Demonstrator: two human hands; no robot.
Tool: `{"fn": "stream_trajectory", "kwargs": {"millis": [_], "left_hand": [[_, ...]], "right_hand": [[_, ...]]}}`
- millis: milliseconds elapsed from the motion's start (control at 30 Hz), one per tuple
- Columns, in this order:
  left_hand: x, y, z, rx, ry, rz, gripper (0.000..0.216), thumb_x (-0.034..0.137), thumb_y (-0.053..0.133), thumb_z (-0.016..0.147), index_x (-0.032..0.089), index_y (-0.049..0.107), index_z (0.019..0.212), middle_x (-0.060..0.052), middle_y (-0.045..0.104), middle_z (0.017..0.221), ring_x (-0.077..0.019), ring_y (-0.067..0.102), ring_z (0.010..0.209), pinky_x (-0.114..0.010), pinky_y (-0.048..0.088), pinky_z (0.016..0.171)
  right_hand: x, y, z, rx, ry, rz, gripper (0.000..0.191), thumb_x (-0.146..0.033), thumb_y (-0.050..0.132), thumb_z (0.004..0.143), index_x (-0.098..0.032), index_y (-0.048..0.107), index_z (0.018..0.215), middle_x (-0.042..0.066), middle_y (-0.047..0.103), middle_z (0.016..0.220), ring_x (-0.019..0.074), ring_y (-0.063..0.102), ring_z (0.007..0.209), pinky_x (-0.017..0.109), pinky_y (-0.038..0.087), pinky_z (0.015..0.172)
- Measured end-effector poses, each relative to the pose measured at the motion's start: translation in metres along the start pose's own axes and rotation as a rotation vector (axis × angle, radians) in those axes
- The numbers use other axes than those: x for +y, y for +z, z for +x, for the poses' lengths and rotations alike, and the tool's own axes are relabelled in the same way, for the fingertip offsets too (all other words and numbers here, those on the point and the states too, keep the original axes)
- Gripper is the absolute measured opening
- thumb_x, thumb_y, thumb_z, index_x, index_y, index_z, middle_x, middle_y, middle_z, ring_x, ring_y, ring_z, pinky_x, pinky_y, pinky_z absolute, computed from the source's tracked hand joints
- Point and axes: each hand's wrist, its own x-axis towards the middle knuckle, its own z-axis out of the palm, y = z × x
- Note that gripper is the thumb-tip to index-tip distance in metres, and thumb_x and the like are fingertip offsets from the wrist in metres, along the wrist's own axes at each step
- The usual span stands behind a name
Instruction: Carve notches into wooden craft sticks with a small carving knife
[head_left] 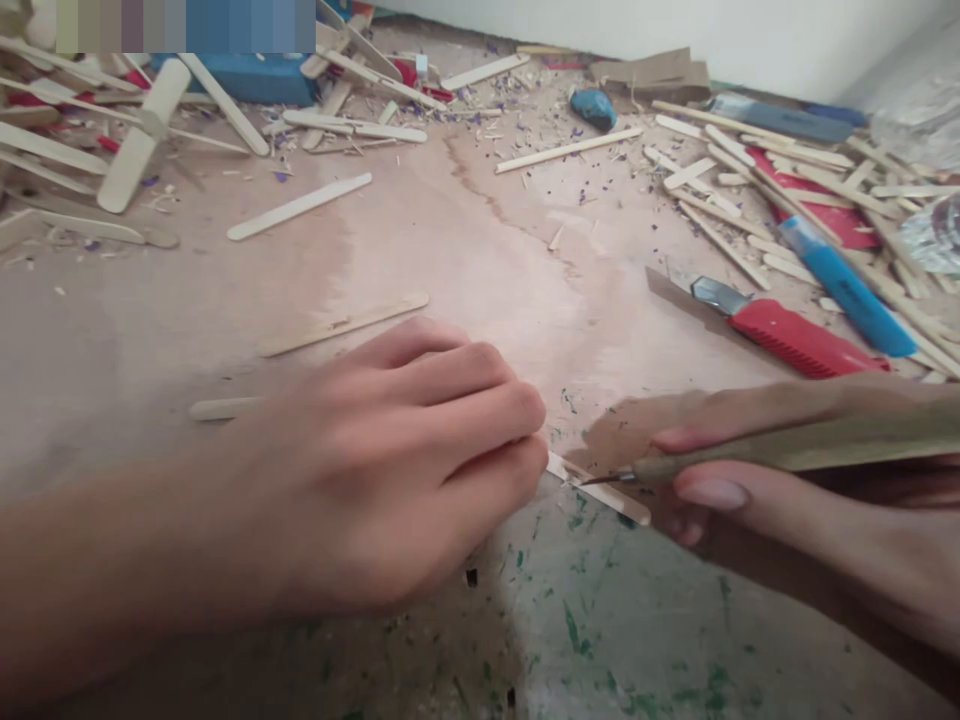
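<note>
I am watching my left hand (390,470) curling its fingers down over a pale flat wooden stick (609,497) at lower centre of the frame and pinning it to the bench (480,250). My right hand (787,530), at lower right, is gripping a thin-tipped tool with an olive wooden handle (795,445). Its metal tip is touching the stick just beside the left fingertips. I am judging that a slipping tip could nick those fingers, or too much pressure could split the thin stick. A red-handled utility knife (780,335) is lying near, blade out.
</note>
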Motion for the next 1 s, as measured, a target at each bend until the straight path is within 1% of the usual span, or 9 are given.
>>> {"fn": "stream_trajectory", "kwargs": {"millis": [100,200,300,400,500,567,700,833,1000], "left_hand": [[-0.002,0.001,0.0,0.003,0.016,0.027,0.054,0.013,0.039,0.131,0.025,0.079,0.096,-0.001,0.092,0.12,-0.0223,0.084,0.104,-0.041,0.065,0.102],[-0.002,0.003,-0.001,0.015,0.033,0.026,0.055,0.015,0.039,0.133,0.025,0.078,0.096,-0.001,0.092,0.12,-0.0216,0.084,0.104,-0.04,0.065,0.102],[-0.001,0.004,0.0,0.024,0.025,-0.005,0.055,0.013,0.038,0.133,0.024,0.077,0.097,-0.002,0.091,0.119,-0.0215,0.084,0.104,-0.04,0.064,0.105],[0.0,0.002,0.002,0.028,0.014,-0.028,0.055,0.012,0.036,0.133,0.023,0.076,0.097,-0.002,0.092,0.119,-0.0211,0.084,0.102,-0.04,0.063,0.106],[-0.001,0.001,0.002,0.048,-0.002,-0.045,0.052,0.008,0.04,0.131,0.022,0.077,0.098,-0.002,0.091,0.117,-0.0219,0.085,0.103,-0.041,0.063,0.104],[-0.002,0.0,0.001,0.052,0.002,-0.051,0.049,0.007,0.042,0.129,0.021,0.079,0.099,-0.003,0.091,0.117,-0.0234,0.086,0.105,-0.042,0.063,0.104],[-0.003,0.001,0.002,0.059,-0.014,-0.078,0.048,0.007,0.045,0.129,0.02,0.08,0.099,-0.002,0.091,0.113,-0.0233,0.086,0.102,-0.042,0.063,0.103],[0.001,0.003,0.002,0.061,-0.048,-0.09,0.051,0.005,0.043,0.129,0.022,0.078,0.096,0.0,0.09,0.109,-0.0205,0.085,0.097,-0.04,0.064,0.103],[0.006,0.007,0.002,0.076,-0.069,-0.055,0.052,0.012,0.039,0.133,0.023,0.075,0.098,0.001,0.087,0.105,-0.0184,0.079,0.092,-0.038,0.063,0.103]], "right_hand": [[-0.008,0.004,0.0,-0.017,0.119,0.173,0.025,-0.019,0.099,0.102,-0.038,0.099,0.118,-0.006,0.093,0.087,0.0178,0.082,0.054,0.018,0.069,0.049],[-0.013,0.009,0.001,0.021,0.211,0.273,0.024,-0.018,0.097,0.101,-0.041,0.099,0.11,-0.006,0.09,0.081,0.019,0.081,0.052,0.021,0.07,0.048],[-0.012,0.014,0.0,0.069,0.286,0.374,0.03,-0.022,0.098,0.102,-0.05,0.099,0.115,-0.007,0.094,0.096,0.02,0.084,0.059,0.025,0.074,0.053],[-0.008,0.011,0.001,0.045,0.31,0.368,0.035,-0.025,0.101,0.099,-0.057,0.1,0.115,-0.005,0.095,0.109,0.0285,0.094,0.084,0.036,0.084,0.073],[-0.006,0.001,0.004,-0.02,0.301,0.286,0.034,-0.035,0.106,0.096,-0.061,0.099,0.116,-0.004,0.095,0.104,0.033,0.095,0.094,0.046,0.087,0.091],[-0.006,-0.004,0.005,-0.031,0.304,0.205,0.029,-0.047,0.106,0.098,-0.064,0.097,0.119,-0.004,0.094,0.102,0.0296,0.093,0.085,0.043,0.086,0.087],[-0.013,-0.004,0.0,-0.009,0.317,0.192,0.009,-0.058,0.099,0.105,-0.056,0.1,0.114,0.0,0.094,0.094,0.0244,0.087,0.064,0.029,0.077,0.055],[-0.024,0.005,-0.012,0.091,0.362,0.118,0.006,-0.056,0.093,0.11,-0.056,0.098,0.115,-0.001,0.095,0.105,0.0236,0.089,0.07,0.027,0.076,0.055],[-0.016,0.003,-0.022,0.071,0.206,0.007,0.017,-0.049,0.088,0.113,-0.059,0.096,0.123,0.001,0.093,0.103,0.0273,0.085,0.068,0.039,0.079,0.058]]}}
